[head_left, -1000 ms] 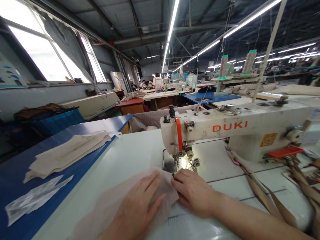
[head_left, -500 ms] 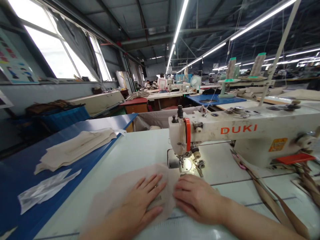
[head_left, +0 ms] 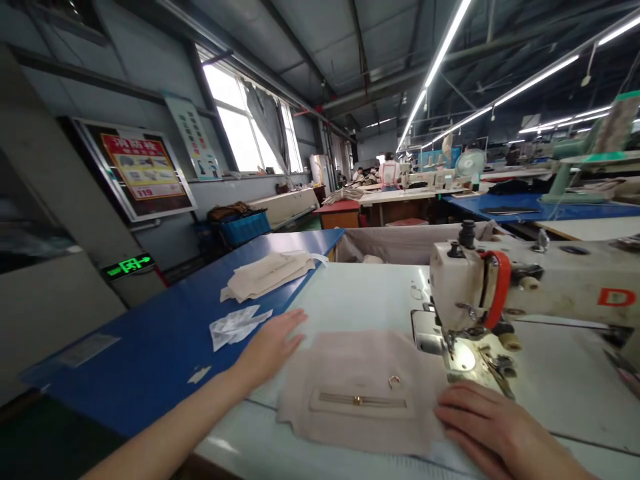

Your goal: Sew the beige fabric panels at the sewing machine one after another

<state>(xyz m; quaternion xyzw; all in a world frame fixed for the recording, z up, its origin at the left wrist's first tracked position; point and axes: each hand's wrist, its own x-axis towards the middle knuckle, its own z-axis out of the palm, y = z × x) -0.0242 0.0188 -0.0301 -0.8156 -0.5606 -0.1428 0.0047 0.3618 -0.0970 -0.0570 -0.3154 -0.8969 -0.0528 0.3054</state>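
Note:
A beige fabric panel [head_left: 345,363] lies flat on the pale sewing table in front of the machine. Set into it is a narrow stitched rectangle with a zipper [head_left: 357,400] and its small gold-coloured slider. On the panel above the zipper rests a small curved pinkish piece [head_left: 395,382], its kind unclear. My left hand [head_left: 274,343] is off the panel, reaching out beyond its left side with fingers stretched and nothing in them. My right hand [head_left: 485,420] lies flat at the panel's right edge, just below the sewing machine's [head_left: 465,293] lit needle plate.
On the blue table [head_left: 170,333] at left lie a stack of beige fabric pieces [head_left: 270,273], white strips [head_left: 237,325] and a small scrap [head_left: 199,375]. The machine's head and arm stand on the right. Farther back, a person [head_left: 389,172] sits among other workstations.
The view has swung left. My left hand has lifted off the fabric and moved left, uncovering the zipper. My right hand remains by the panel's right edge.

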